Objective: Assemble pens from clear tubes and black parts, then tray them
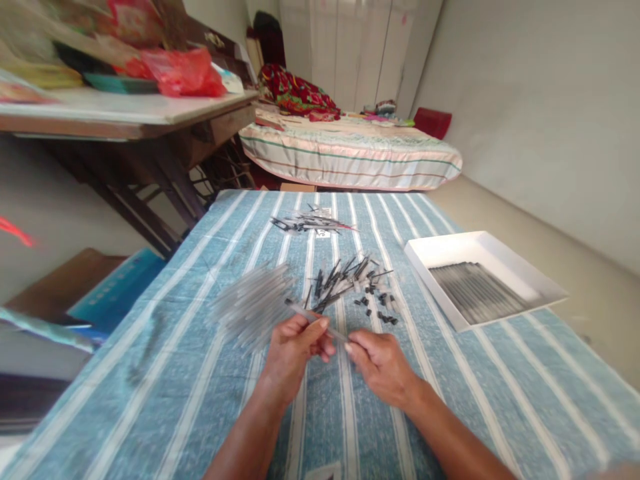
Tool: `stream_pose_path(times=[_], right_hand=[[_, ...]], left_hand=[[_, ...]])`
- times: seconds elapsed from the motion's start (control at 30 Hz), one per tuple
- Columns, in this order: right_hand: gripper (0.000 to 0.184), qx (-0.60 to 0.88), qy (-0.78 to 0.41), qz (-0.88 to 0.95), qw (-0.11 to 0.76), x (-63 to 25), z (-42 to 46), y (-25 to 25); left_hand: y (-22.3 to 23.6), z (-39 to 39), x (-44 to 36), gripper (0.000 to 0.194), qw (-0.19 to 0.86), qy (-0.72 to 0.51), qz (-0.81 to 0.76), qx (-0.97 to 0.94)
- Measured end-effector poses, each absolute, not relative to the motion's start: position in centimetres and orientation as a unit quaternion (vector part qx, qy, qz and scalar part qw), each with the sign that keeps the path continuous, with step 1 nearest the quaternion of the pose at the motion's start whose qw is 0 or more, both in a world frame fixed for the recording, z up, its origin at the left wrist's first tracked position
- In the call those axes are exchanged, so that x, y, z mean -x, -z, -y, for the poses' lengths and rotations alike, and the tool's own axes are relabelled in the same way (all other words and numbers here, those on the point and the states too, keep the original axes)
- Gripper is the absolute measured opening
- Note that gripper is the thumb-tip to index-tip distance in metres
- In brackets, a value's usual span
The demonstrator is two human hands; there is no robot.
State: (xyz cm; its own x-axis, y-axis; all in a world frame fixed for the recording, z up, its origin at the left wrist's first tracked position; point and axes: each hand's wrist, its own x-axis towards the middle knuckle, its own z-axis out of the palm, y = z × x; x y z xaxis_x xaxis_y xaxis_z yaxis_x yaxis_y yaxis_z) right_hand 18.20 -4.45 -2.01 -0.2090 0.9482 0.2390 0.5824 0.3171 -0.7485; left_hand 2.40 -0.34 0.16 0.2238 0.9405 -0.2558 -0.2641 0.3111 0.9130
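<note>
A slim, clear pen (306, 312) with a dark end pointing up and left is held between my two hands. My left hand (295, 343) is closed around its middle, thumb on top. My right hand (380, 363) pinches the near end of the same pen between thumb and fingers. Just beyond my left hand lies a pile of clear pen barrels (255, 303). Ahead of both hands is a heap of thin black and clear pen parts (345, 277), with several small black plugs (387, 319) scattered to its right.
A white box (450, 310) on the right contains a row of dark-looking pens (475, 287). Farther back lies another bunch of thin dark pieces (310, 221). Everything rests on a blue striped cloth (200, 373). A wooden table (125, 120) stands left, a bed (350, 150) behind.
</note>
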Motion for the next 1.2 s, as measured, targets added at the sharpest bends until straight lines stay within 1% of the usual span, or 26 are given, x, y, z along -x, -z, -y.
stream_pose_path(times=[0.13, 0.3, 0.43, 0.5, 0.57, 0.63, 0.67, 0.73, 0.77, 0.83, 0.97, 1.2], right_hand=[[0.026, 0.507, -0.198, 0.770, 0.334, -17.9, 3.7, 0.6], [0.025, 0.514, -0.177, 0.771, 0.332, -18.3, 3.7, 0.1], [0.022, 0.574, -0.125, 0.723, 0.364, -22.8, 3.6, -0.2], [0.023, 0.633, -0.066, 0.680, 0.363, -26.9, 3.3, -0.6], [0.026, 0.713, 0.017, 0.626, 0.315, -31.7, 3.1, -1.1], [0.029, 0.799, 0.088, 0.550, 0.225, -36.5, 2.9, -1.6], [0.031, 0.836, 0.104, 0.511, 0.169, -38.6, 2.9, -1.8], [0.036, 0.880, 0.090, 0.463, 0.056, -42.1, 2.8, -1.9], [0.037, 0.887, 0.080, 0.454, 0.035, -43.4, 2.8, -1.8], [0.037, 0.892, 0.063, 0.447, 0.009, -45.1, 2.9, -1.4], [0.034, 0.895, 0.044, 0.444, -0.010, -46.4, 3.0, -0.5], [0.036, 0.896, 0.030, 0.443, -0.011, -46.9, 2.4, 0.0]], left_hand=[[-0.2, 0.2, -2.4, 0.015, 0.664, -0.430, -0.452, -0.412], [-0.6, 0.5, -2.9, 0.022, 0.644, -0.368, -0.457, -0.491], [-1.5, 0.6, -2.9, 0.022, 0.617, -0.346, -0.479, -0.520], [-1.8, 0.5, -2.8, 0.024, 0.600, -0.345, -0.494, -0.527], [-1.7, 0.4, -2.7, 0.026, 0.582, -0.338, -0.509, -0.536], [-1.5, 0.2, -2.7, 0.029, 0.560, -0.328, -0.529, -0.547], [-1.3, 0.1, -2.8, 0.030, 0.549, -0.320, -0.538, -0.554], [-1.0, 0.1, -3.0, 0.031, 0.528, -0.307, -0.552, -0.567], [-0.8, 0.0, -3.1, 0.031, 0.519, -0.304, -0.556, -0.573], [-0.6, 0.0, -3.2, 0.032, 0.503, -0.303, -0.563, -0.582], [-0.3, 0.0, -3.4, 0.032, 0.483, -0.298, -0.576, -0.589], [-0.1, 0.1, -3.5, 0.028, 0.479, -0.280, -0.569, -0.606]])
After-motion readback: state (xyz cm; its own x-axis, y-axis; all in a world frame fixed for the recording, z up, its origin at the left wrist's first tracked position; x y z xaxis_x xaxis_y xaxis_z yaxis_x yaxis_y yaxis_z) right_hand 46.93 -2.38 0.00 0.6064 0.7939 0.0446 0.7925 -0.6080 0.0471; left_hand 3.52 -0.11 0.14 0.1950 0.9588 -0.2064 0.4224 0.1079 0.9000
